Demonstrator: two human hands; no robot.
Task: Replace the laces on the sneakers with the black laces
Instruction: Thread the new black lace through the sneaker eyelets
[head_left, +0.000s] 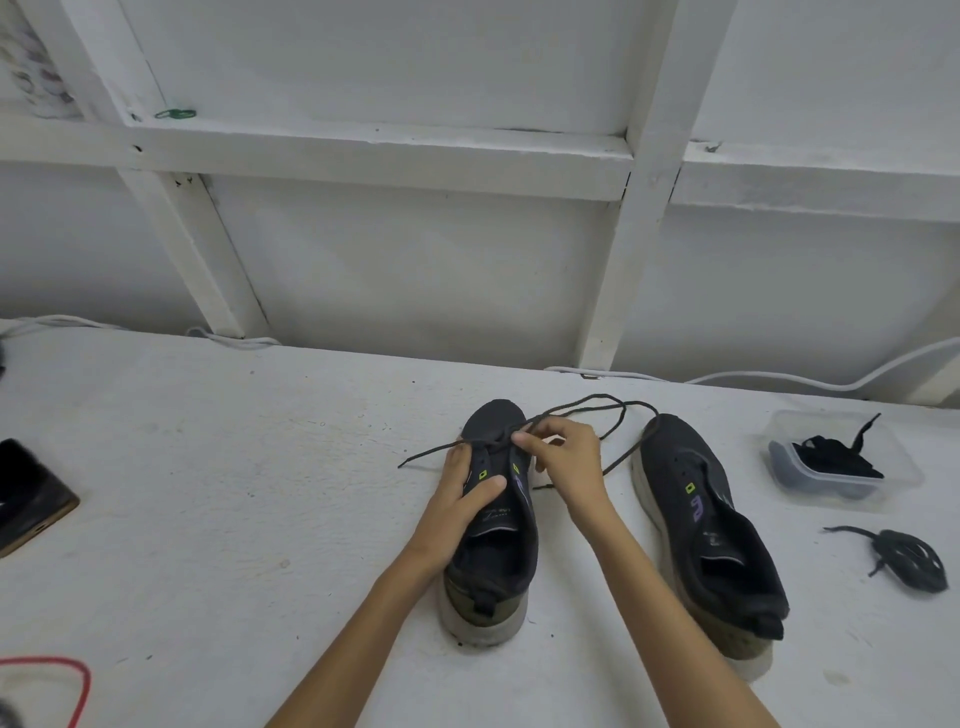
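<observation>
Well, my left grip (460, 499) is wrapped round the near sneaker (493, 561), which stands on the white bench (208, 467) with its toe pointing away from me. The thumb lies across the tongue and the fingers curl down the outer side. My right grip (566, 462) is pinched on the dark lace (426, 455) just above the eyelets nearest the toe, thumb and forefinger pressed together on the strand.

That lace crosses the front of the shoe. One end trails off to the left and lies flat on the bench. The other side swings out in a wide loop to the right, reaches the toe of the second sneaker (706, 530) and curves back towards my right wrist. The second sneaker stands just beside the first, to its right, and I see no lace in its eyelets.

Further right a clear plastic container (893, 480) holds the black laces (836, 457), one end poking up over its rim. Nearer me than the container, a coiled dark lace (909, 558) lies on the bench.

At the far left edge a dark flat object (26, 493) rests on the bench, and a red cord (72, 675) loops at the bottom left corner. A white cable (779, 376) runs along the back of the bench against the wall.
</observation>
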